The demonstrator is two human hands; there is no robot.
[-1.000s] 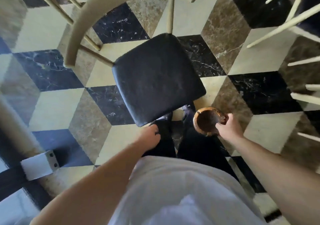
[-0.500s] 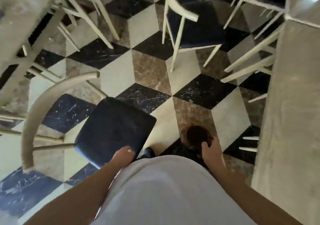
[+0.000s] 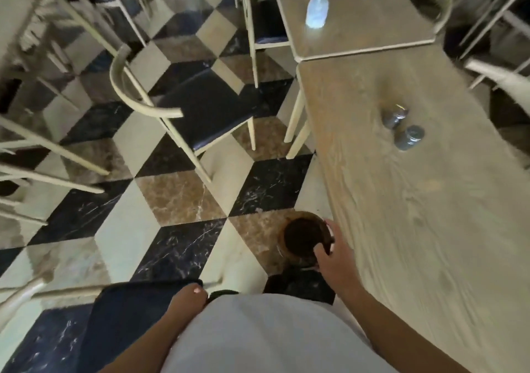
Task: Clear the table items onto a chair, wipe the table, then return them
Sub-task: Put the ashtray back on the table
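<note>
My right hand (image 3: 334, 255) grips the rim of a round brown wooden bowl (image 3: 302, 236), held over the floor just left of the wooden table's (image 3: 415, 215) edge. Two small dark glass shakers (image 3: 401, 127) stand side by side on the table, further along. My left hand (image 3: 186, 301) rests low by my hip, fingers curled, over the black seat of a cream chair (image 3: 126, 312) at the bottom left. Whether that hand touches the seat is unclear.
A second table (image 3: 358, 28) butts against the far end, with a clear spray bottle (image 3: 317, 9) with a green top on it. Another cream chair with a black seat (image 3: 200, 111) stands ahead on the checkered marble floor. More chairs crowd the left and far right.
My view has swung up and to the right, away from the chair seat, bringing the table into sight. My right hand still holds the bowl, now close to the table's edge.
</note>
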